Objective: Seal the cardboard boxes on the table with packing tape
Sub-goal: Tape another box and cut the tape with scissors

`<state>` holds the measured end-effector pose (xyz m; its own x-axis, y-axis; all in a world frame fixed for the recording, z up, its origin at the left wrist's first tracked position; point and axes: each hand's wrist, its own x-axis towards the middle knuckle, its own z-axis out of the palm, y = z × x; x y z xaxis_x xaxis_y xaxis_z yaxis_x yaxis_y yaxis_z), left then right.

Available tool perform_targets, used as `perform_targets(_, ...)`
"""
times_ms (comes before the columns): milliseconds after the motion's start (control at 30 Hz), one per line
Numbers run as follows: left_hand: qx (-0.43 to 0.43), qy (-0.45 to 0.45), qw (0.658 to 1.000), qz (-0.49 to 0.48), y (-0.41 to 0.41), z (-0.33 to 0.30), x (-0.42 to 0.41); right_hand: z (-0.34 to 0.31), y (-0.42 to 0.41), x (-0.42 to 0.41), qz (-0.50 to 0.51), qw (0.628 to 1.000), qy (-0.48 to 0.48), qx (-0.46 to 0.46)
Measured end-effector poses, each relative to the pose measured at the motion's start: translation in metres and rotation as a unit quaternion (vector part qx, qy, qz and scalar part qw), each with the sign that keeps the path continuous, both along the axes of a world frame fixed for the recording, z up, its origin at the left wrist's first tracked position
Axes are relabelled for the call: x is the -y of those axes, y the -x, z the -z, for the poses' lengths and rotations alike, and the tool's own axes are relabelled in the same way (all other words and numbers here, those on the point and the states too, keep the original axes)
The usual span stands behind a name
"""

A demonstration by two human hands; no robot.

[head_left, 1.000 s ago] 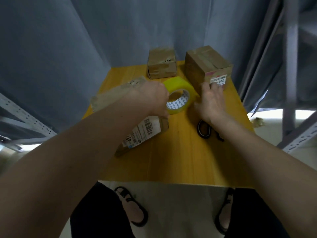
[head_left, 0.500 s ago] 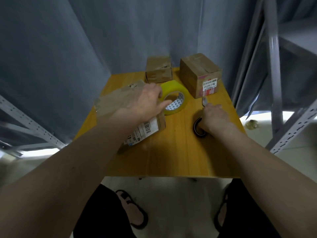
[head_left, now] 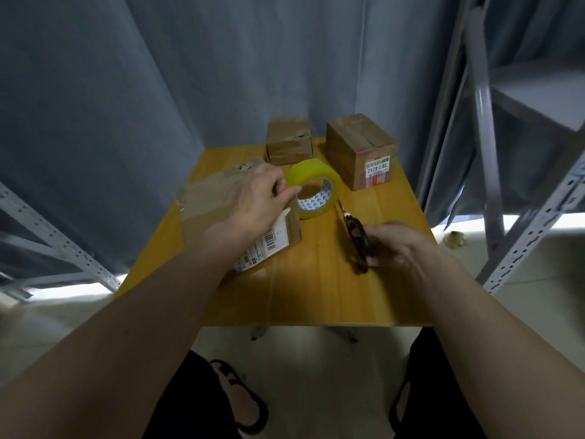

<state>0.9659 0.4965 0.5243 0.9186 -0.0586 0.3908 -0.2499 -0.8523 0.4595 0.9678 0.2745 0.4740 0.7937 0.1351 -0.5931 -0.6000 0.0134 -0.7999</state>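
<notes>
A flat cardboard box (head_left: 215, 204) with a barcode label lies on the left of the yellow table (head_left: 319, 289). My left hand (head_left: 259, 201) rests over it, fingertips at the rim of the yellow packing tape roll (head_left: 316, 188), which stands tilted against the box. Whether the fingers pinch a tape end cannot be made out. My right hand (head_left: 395, 245) grips the black handles of scissors (head_left: 356, 229), blades pointing toward the roll. Two taped boxes stand at the back: a small one (head_left: 288, 141) and a bigger one (head_left: 361, 150) with a white label.
Grey curtains hang behind and to the left of the table. Metal shelving uprights (head_left: 484, 153) stand close on the right, and another rack (head_left: 57, 248) on the left. My legs and sandals are below the table's near edge.
My right hand left the bigger box, came down onto the scissors and now holds them lifted. My left hand stayed at the tape roll, its fingers now spread along the rim.
</notes>
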Motion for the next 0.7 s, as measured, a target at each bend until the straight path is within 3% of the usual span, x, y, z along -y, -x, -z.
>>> perform_targets(100, -0.047, -0.059, 0.996, -0.041, 0.000, 0.002, -0.006, 0.008, 0.008, -0.015, 0.074, 0.985, -0.158, -0.014)
perform_targets(200, -0.129, -0.234, 0.962, -0.049, -0.002, 0.008, -0.019, 0.004, 0.013, -0.027, 0.063, 0.979, -0.192, 0.027)
perform_targets(267, -0.128, -0.276, 0.952, -0.033, -0.003, 0.011, -0.027, -0.003, 0.019, -0.033, -0.004, 0.978, -0.200, 0.057)
perform_targets(467, -0.157, -0.233, 0.960, 0.001, -0.005, 0.006, -0.043, -0.015, 0.029, -0.044, -0.166, 0.969, -0.168, 0.076)
perform_targets(700, -0.152, -0.217, 0.964, -0.028, -0.002, 0.006, -0.040, 0.003, 0.032, -0.046, -0.168, 0.976, -0.125, 0.065)
